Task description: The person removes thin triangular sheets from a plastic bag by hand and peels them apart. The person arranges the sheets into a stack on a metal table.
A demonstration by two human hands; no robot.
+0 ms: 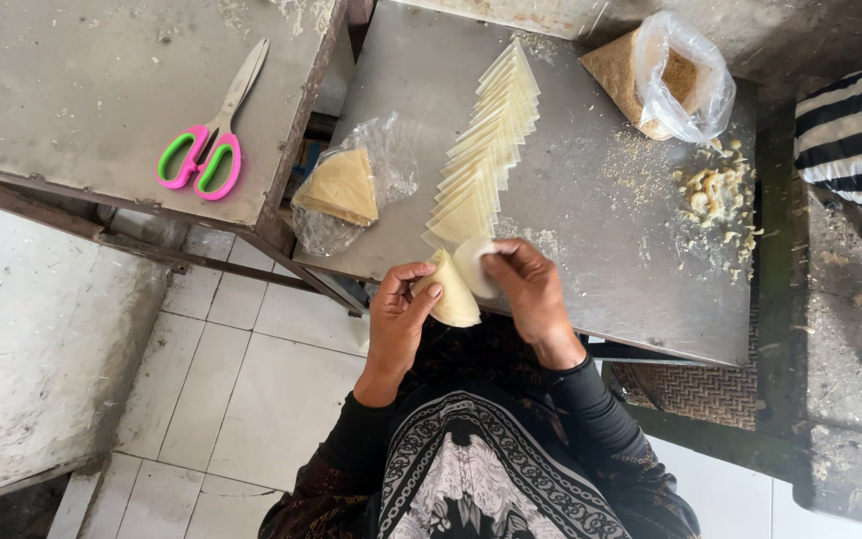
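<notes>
My left hand [397,312] holds a stack of thin pale-yellow pastry wrappers [454,297] at the near edge of a metal table [591,230]. My right hand [528,284] pinches a single whitish wrapper sheet [473,266], peeled up from that stack. Just beyond my hands a long overlapping row of folded triangular wrappers [484,150] runs diagonally away across the table.
A clear plastic bag with more triangular wrappers [343,187] lies at the table's left edge. A plastic bag of brown crumbs [662,78] and a pile of scraps [712,192] sit at the far right. Pink-and-green scissors [210,137] rest on a second metal table at left. A striped cloth [855,130] lies at right.
</notes>
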